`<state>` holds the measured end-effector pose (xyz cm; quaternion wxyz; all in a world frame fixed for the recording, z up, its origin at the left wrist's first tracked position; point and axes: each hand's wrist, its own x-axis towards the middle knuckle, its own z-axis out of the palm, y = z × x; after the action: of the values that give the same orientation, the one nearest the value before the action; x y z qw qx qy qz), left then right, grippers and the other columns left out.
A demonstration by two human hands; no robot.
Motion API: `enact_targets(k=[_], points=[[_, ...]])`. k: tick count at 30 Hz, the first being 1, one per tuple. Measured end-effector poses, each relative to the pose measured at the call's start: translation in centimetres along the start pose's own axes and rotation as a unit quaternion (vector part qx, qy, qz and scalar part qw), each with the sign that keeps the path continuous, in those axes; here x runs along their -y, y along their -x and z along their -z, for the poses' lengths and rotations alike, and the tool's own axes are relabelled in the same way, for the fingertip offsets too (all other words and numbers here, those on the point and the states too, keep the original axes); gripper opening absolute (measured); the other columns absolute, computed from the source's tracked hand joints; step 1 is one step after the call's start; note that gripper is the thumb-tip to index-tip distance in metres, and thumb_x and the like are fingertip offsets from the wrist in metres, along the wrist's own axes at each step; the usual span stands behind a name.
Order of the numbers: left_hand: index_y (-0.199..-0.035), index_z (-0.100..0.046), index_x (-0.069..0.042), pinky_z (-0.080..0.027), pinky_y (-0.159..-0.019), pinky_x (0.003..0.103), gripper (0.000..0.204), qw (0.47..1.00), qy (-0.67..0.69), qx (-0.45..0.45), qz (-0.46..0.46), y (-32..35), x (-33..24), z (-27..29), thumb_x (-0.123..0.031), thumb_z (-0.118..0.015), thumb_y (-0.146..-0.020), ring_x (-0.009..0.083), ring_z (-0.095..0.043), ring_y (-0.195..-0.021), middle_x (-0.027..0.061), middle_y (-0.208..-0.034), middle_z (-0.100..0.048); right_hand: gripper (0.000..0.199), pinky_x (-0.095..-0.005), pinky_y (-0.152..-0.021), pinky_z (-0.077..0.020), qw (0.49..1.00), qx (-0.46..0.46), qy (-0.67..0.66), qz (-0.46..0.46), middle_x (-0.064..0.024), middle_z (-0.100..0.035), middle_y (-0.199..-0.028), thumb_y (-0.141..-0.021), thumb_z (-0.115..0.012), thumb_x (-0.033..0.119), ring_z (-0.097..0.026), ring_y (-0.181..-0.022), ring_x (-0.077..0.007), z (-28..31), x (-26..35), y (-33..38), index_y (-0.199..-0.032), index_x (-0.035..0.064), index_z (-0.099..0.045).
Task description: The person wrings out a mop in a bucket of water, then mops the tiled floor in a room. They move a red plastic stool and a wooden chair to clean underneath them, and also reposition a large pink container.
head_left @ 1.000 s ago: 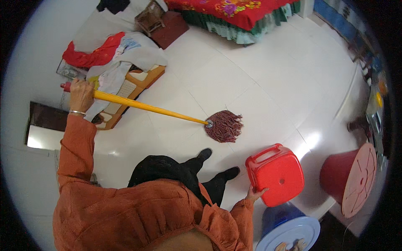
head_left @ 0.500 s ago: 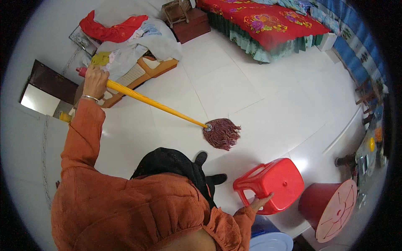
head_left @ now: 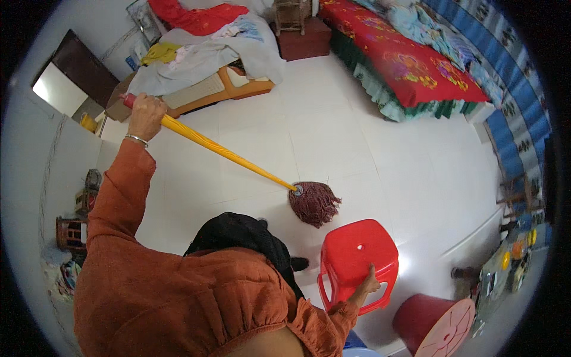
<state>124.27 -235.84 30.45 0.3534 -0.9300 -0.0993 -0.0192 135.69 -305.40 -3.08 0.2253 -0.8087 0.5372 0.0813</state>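
My left hand [head_left: 144, 113] grips the upper end of a mop with a long yellow handle [head_left: 226, 153]. The handle slants down to the right, and its dark red string head [head_left: 313, 203] rests on the white tiled floor. My right hand [head_left: 369, 284] holds the near edge of a red plastic stool [head_left: 357, 254], which stands just right of my feet and below the mop head. Both arms wear orange sleeves.
A bed with a red flowered cover [head_left: 416, 65] runs along the upper right. A low wooden couch piled with clothes [head_left: 202, 53] is at the upper left. A red bucket [head_left: 431, 324] stands lower right, a small dark table [head_left: 303, 33] at the top.
The view has swung, so the bed has come into sight. The mop head has drawn nearer to my feet, and my right hand has shifted the red stool closer to it.
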Motion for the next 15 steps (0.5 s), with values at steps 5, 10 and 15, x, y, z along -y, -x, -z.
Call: enact_targets(k=[5, 10, 15], points=[[-0.068, -0.06, -0.009, -0.036, -0.069, 0.031, 0.011, 0.998, 0.046, -0.012, 0.036, 2.8, 2.9, -4.4, -0.001, -0.057, -0.062, 0.019, -0.053, -0.067, 0.0057, -0.059, -0.052, 0.082, -0.0412, -0.072, -0.0496, 0.986, 0.056, -0.005, 0.157, -0.0249, -0.056, -0.093, -0.043, -0.081, 0.041, -0.057, -0.082, -0.0351, -1.0, 5.0, 5.3, -0.095, -0.0143, -0.049], [-0.06, -0.057, -0.009, -0.037, -0.07, 0.031, 0.006, 0.995, 0.088, -0.027, 0.028, 3.0, 6.6, -9.7, -0.004, -0.056, -0.062, 0.0188, -0.054, -0.067, 0.006, -0.061, -0.054, 0.062, -0.0368, -0.067, -0.0478, 0.925, 0.217, -0.133, 0.282, -0.0203, -0.058, -0.088, -0.051, -0.078, 0.026, -0.056, -0.074, -0.0283, -1.2, 10.7, 11.2, -0.091, -0.0132, -0.052], [-0.06, -0.056, -0.006, -0.039, -0.072, 0.034, 0.003, 0.991, 0.133, -0.015, 0.025, 1.8, 8.8, -15.4, -0.004, -0.056, -0.062, 0.0209, -0.053, -0.068, 0.0073, -0.061, -0.053, 0.058, -0.0353, -0.061, -0.047, 0.927, 0.162, -0.083, 0.328, -0.0184, -0.058, -0.081, -0.052, -0.078, 0.026, -0.053, -0.067, -0.0238, -4.7, 15.7, 16.9, -0.085, -0.0136, -0.051]])
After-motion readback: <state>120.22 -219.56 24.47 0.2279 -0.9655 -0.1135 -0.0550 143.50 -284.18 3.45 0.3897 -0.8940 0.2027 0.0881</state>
